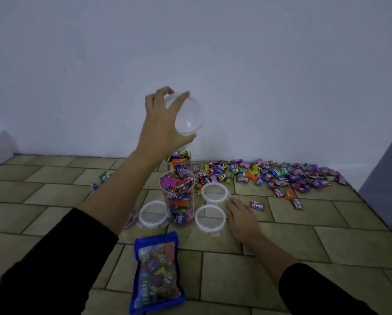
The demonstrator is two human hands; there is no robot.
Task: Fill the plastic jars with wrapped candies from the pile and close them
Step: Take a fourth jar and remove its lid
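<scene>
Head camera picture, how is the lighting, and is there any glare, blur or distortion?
Head view: dim, bluish light with no hard shadows; a soft highlight on the clear plastic container in the left hand; lines of the floor tiles bow toward the edges, wide-angle; wrappers in the candy pile look soft, print mostly unreadable.

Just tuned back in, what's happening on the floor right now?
A person is packing wrapped candies into plastic jars on a tiled floor. The left hand holds an empty clear jar up in the air, fingers curled round it. The right hand rests flat on the floor beside three loose lids. Two filled jars stand open, one behind the other. The candy pile lies along the wall to the right, and a blue candy bag lies in front.
</scene>
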